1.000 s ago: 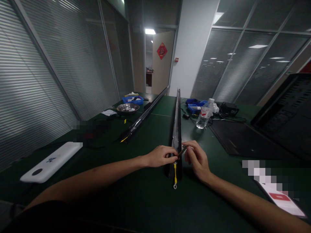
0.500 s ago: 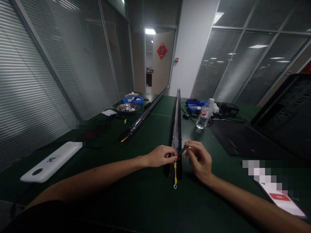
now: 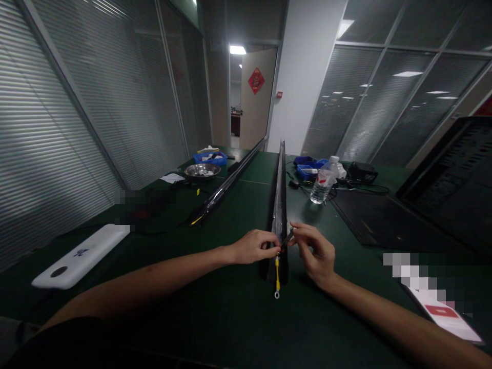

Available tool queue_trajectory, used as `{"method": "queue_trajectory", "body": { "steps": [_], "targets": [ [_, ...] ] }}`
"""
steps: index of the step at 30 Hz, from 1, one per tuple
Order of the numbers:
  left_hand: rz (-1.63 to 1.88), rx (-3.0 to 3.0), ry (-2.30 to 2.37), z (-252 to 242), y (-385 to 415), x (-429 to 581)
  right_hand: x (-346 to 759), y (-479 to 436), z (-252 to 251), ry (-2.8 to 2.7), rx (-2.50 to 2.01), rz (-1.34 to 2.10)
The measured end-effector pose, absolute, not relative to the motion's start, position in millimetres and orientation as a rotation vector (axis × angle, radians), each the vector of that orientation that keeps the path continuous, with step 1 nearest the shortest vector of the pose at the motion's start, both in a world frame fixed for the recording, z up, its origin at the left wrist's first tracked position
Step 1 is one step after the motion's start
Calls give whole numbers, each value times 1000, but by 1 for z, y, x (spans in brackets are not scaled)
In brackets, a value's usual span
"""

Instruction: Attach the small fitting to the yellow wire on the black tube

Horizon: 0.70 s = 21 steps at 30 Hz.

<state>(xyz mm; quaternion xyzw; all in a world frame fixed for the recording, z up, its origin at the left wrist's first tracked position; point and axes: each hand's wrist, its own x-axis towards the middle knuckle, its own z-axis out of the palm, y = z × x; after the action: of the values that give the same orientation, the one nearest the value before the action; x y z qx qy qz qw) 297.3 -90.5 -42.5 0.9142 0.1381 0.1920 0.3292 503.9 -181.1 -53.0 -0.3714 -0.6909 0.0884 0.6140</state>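
A long dark bar with a greyish channel (image 3: 279, 200) runs away from me along the table. At its near end my left hand (image 3: 255, 247) is closed, thumb and fingertips pinched together; what lies between them is hidden. Just below those fingertips a yellow wire with a ring terminal (image 3: 277, 277) comes out of the bar. My right hand (image 3: 317, 251) pinches a small thin metal tool (image 3: 288, 236) on the bar's right side. The tool slants down toward my left fingertips, and its exact kind is too small to tell.
A second long dark bar (image 3: 226, 185) lies to the left. Farther off stand a metal bowl (image 3: 202, 170), a blue bin (image 3: 209, 158) and a water bottle (image 3: 325, 180). A white device (image 3: 80, 256) is at left, a black mat (image 3: 369, 215) at right.
The fingers of my right hand and the thin tool have shifted slightly, the tool's angle changing a little. My left hand stays in place on the bar's end.
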Motion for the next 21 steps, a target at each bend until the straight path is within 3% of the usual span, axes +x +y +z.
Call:
{"method": "queue_trajectory", "body": {
  "steps": [21],
  "targets": [
    [489,2383,386,-42,-91,297,502,-173,-58,-1423,-935,521]
  ]
}}
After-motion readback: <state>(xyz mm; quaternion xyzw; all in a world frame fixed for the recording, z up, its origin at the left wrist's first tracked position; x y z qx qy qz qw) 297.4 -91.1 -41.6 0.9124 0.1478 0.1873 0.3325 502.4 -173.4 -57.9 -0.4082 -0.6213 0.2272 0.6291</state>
